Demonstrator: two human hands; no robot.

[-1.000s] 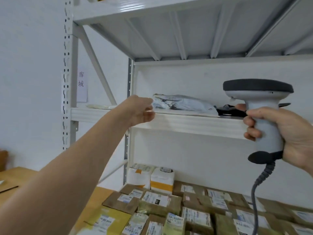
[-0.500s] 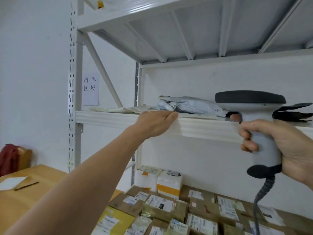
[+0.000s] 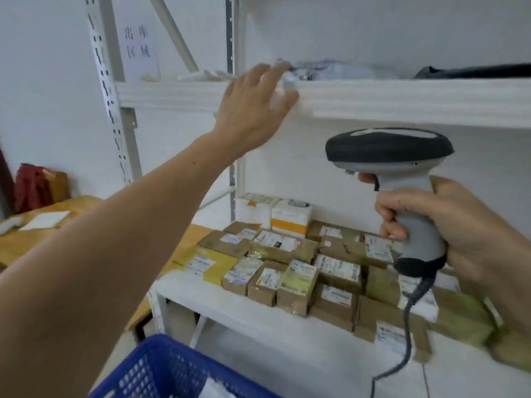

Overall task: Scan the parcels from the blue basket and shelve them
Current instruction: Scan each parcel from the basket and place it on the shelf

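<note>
My left hand [image 3: 255,107] is raised in front of the white upper shelf's front edge [image 3: 402,99], fingers spread and holding nothing. Its fingertips are close to a grey plastic mailer parcel [image 3: 324,70] that lies on that shelf. My right hand [image 3: 448,225] grips the handle of a grey and black barcode scanner [image 3: 396,173], whose cable hangs down. The rim of the blue basket [image 3: 161,369] shows at the bottom, with a white parcel [image 3: 215,390] partly visible inside.
The lower shelf [image 3: 258,326] carries several brown and yellow labelled boxes [image 3: 287,271] and two white ones at the back. A black bag [image 3: 474,70] lies on the upper shelf at right. A wooden table [image 3: 43,234] stands left, with a paper sign [image 3: 138,50] on the wall.
The view has tilted downward, bringing the blue basket into sight. My left hand has come off the shelf edge and opened with fingers spread. The scanner has sunk below the upper shelf.
</note>
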